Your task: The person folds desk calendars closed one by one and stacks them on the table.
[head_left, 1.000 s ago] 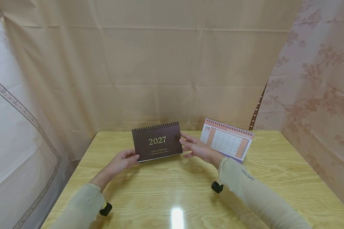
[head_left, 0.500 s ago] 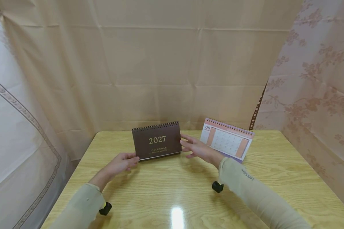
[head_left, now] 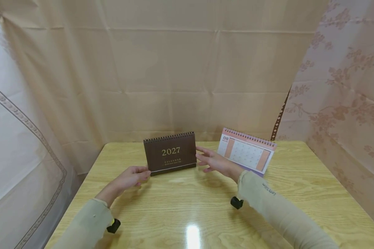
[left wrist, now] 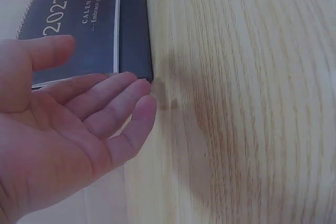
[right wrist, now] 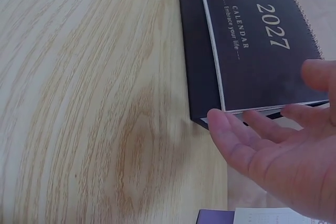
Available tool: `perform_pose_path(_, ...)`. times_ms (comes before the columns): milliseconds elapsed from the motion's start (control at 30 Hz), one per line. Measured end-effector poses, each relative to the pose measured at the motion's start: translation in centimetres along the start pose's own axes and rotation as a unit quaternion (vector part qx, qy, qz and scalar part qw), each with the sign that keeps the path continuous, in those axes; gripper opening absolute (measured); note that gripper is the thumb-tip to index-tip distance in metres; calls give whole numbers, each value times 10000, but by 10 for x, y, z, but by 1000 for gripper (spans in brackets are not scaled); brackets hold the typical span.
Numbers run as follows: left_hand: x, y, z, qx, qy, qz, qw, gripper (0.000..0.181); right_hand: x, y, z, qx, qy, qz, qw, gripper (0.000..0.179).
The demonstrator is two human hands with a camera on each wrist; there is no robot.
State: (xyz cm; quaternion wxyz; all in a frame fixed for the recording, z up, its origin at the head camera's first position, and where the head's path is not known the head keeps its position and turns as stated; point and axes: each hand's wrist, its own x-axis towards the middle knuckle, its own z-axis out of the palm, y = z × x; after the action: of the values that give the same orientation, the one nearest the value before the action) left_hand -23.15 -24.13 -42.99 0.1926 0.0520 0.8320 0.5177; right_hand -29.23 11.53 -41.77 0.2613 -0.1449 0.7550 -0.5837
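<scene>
A dark brown desk calendar (head_left: 170, 149), marked "2027 CALENDAR" in gold, stands tilted back on the table. A dark strip of its stand (right wrist: 200, 51) shows below the white-edged pages. My left hand (head_left: 131, 178) is at its lower left corner; in the left wrist view the fingers lie along the side edge, with the thumb apart from them. On the other side, my right hand (head_left: 215, 162) has its fingers loosely extended at the right edge, fingertips at or very near it. Whether the fingertips press on the calendar is hard to tell.
A second desk calendar (head_left: 247, 152), white and orange with a purple base, stands to the right, partly behind my right forearm. The wooden table (head_left: 174, 207) ends at a beige curtain (head_left: 162, 69). Patterned cloth (head_left: 346, 86) hangs at the right.
The brown calendar's cover and pages have shifted up slightly against the stand, so the dark strip beneath them now shows. My left hand has drawn slightly left; the right hand hardly moved.
</scene>
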Motion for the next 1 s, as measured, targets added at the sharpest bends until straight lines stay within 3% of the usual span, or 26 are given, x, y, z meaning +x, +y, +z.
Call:
perform_pose_path(167, 0, 6, 1, 141, 324, 78, 9993, 59, 3, 0, 1, -36, 231, -6, 9997, 67)
perform_pose_path(400, 7, 16, 5, 370, 1334, 250, 9901, 70, 16, -1, 6, -298, 815, -190, 9960, 66)
perform_pose_path(600, 14, 15, 11, 144, 1459, 218, 9890, 67, 29, 3, 10, -698, 1157, -355, 9902, 66)
perform_pose_path(800, 18, 15, 14, 516, 1578, 92, 9861, 65, 34, 3, 16, -1344, 1573, -688, 9760, 58)
perform_pose_path(1000, 24, 17, 13, 990, 1817, 199, 9782, 60, 44, 6, 19, -1669, 2067, -998, 9589, 49)
